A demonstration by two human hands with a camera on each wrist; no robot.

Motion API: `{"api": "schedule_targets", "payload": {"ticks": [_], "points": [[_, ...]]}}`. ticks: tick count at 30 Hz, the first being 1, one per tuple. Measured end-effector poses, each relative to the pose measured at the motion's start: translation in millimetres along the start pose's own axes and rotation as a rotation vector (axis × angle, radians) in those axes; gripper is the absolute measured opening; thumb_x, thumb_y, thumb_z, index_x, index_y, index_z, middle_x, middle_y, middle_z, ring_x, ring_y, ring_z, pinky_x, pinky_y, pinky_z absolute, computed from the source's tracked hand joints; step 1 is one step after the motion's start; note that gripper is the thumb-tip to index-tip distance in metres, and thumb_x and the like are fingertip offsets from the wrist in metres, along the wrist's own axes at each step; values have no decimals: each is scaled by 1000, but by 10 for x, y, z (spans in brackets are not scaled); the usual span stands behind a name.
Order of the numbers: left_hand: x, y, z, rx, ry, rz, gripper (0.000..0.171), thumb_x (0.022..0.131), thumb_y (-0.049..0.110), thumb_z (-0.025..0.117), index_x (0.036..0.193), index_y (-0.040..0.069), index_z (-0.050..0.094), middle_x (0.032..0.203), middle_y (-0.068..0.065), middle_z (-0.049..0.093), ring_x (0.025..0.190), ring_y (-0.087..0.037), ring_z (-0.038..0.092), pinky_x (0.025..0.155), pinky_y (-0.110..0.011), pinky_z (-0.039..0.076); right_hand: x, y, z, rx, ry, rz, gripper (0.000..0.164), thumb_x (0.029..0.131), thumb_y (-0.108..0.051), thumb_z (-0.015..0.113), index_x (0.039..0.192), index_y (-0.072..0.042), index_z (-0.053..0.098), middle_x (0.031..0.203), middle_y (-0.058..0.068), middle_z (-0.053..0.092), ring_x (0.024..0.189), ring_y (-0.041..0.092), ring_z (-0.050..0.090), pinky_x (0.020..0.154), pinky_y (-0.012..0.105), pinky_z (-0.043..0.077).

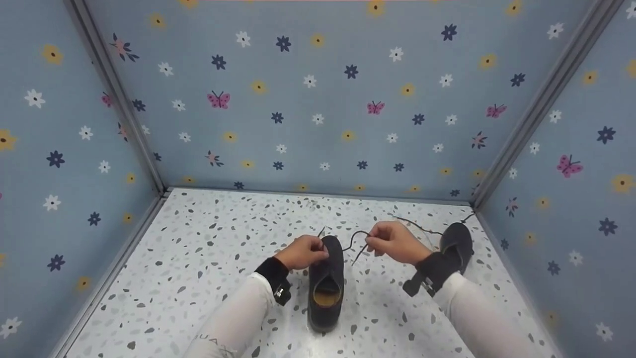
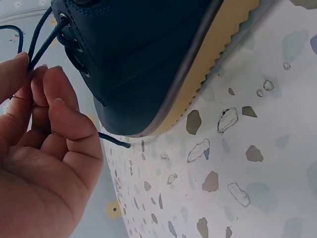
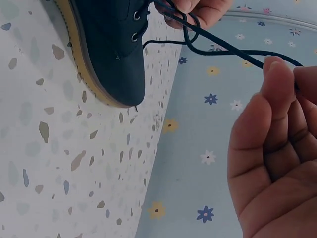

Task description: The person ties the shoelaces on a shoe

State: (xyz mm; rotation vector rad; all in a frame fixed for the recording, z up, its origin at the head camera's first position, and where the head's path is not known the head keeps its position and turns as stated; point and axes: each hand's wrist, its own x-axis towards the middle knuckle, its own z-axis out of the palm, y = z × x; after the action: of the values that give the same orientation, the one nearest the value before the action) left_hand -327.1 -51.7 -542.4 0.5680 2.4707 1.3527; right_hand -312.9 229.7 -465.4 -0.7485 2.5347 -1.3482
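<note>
A dark blue lace-up shoe with a tan sole stands upright on the floor, toe toward the back wall. My left hand is at its lacing and pinches the shoelace between thumb and fingers; one tip of lace sticks out past this hand. Off to the right of the shoe, my right hand pinches another stretch of lace with thumb and forefinger. Between the two hands the lace bends in a loose curve. Metal eyelets run along the shoe's front in the right wrist view.
A second dark shoe stands at the right, partly behind my right wrist, its loose lace trailing on the floor. White speckled flooring meets a flowered blue wall behind, with similar panels on both sides.
</note>
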Motion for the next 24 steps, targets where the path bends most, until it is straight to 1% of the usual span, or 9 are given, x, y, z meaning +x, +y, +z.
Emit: {"api": "schedule_targets", "payload": {"ticks": [5, 8, 11, 13, 15, 17, 20, 24], "points": [[-7, 9, 17, -33, 12, -41, 17, 92, 21, 66, 86, 5, 65, 81, -2, 66, 69, -11, 64, 65, -25, 55, -93, -237, 147, 77, -24, -70, 14, 91, -7, 66, 83, 4, 64, 82, 24, 71, 70, 32, 70, 66, 37, 60], [-10, 19, 33, -49, 26, -54, 18, 91, 21, 67, 85, 4, 65, 84, -3, 68, 71, -12, 66, 65, -25, 56, -131, -275, 241, 83, -34, -106, 13, 89, -6, 68, 81, 3, 64, 81, 23, 71, 69, 31, 71, 66, 37, 60], [-9, 16, 46, -49, 44, -64, 18, 90, 22, 68, 83, 5, 65, 82, -2, 69, 70, -11, 66, 63, -25, 55, -153, -291, 328, 85, -34, -123, 14, 88, -6, 69, 80, 3, 64, 80, 23, 71, 69, 31, 71, 66, 35, 60], [-9, 13, 51, -42, 57, -72, 18, 89, 23, 68, 82, 6, 65, 79, -1, 68, 67, -11, 65, 61, -24, 53, -162, -294, 376, 73, -31, -131, 14, 86, -6, 71, 78, 3, 64, 78, 22, 72, 68, 28, 72, 65, 33, 60], [-9, 9, 56, -43, 71, -75, 18, 88, 23, 69, 80, 7, 65, 76, 1, 66, 65, -11, 63, 59, -23, 51, -140, -231, 425, 53, -29, -136, 14, 86, -7, 72, 78, 2, 65, 77, 20, 72, 67, 23, 72, 63, 31, 60], [-12, 18, 61, -49, 83, -82, 18, 88, 23, 69, 79, 8, 64, 74, 2, 64, 63, -10, 62, 58, -23, 50, -120, -164, 462, 26, -30, -152, 13, 85, -10, 73, 77, -2, 67, 77, 16, 73, 66, 18, 71, 62, 29, 59], [-24, 41, 68, -59, 101, -71, 18, 88, 20, 69, 77, 7, 63, 71, 3, 63, 61, -10, 60, 56, -23, 49, -91, -65, 513, -19, -31, -177, 14, 86, -20, 74, 77, -10, 68, 75, 8, 73, 66, 12, 70, 61, 25, 57], [-40, 72, 78, -55, 110, -72, 19, 87, 21, 68, 75, 8, 62, 69, 3, 62, 62, -12, 61, 55, -23, 49, -105, -43, 577, -112, -16, -241, 15, 86, -30, 73, 75, -21, 68, 70, -3, 71, 61, 3, 64, 55, 20, 50]]}}
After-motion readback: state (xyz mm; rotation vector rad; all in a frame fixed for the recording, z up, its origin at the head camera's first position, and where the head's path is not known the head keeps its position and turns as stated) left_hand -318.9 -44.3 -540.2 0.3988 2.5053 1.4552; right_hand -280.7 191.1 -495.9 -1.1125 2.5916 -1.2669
